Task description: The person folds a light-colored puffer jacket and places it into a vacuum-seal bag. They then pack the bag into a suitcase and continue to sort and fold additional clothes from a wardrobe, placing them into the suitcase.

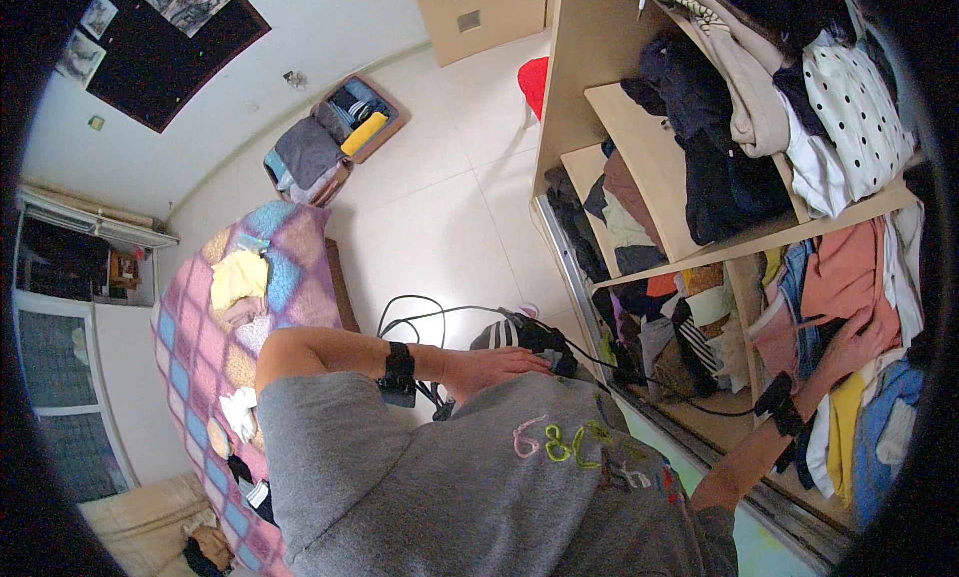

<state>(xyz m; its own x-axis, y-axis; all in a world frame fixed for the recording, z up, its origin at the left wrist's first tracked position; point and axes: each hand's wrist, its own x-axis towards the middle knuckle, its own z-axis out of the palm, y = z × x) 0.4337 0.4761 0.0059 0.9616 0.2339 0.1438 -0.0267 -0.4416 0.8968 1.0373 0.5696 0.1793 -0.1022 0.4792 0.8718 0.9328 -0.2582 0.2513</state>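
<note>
Inside the lower right compartment of the wardrobe, my right hand [854, 348] lies against a coral-coloured garment [846, 266] in a crowded stack of clothes. Whether its fingers pinch the cloth cannot be made out. My left hand [494, 369] rests flat near my waist with fingers extended and nothing visible in it. Just beyond it is a dark item with white stripes [500, 333], perhaps clothing on my leg. Below my right forearm are a yellow garment [846, 434] and blue denim [888, 434]. Pink cloth [775, 337] lies left of the coral garment.
The open wardrobe's wooden shelf [749, 251] separates upper and lower clothes. Above hangs a polka-dot garment [854, 109]. Black cables [442, 307] loop near my legs and towards the wardrobe. A bed with a checked blanket [300, 270] and an open suitcase [378, 139] are at left.
</note>
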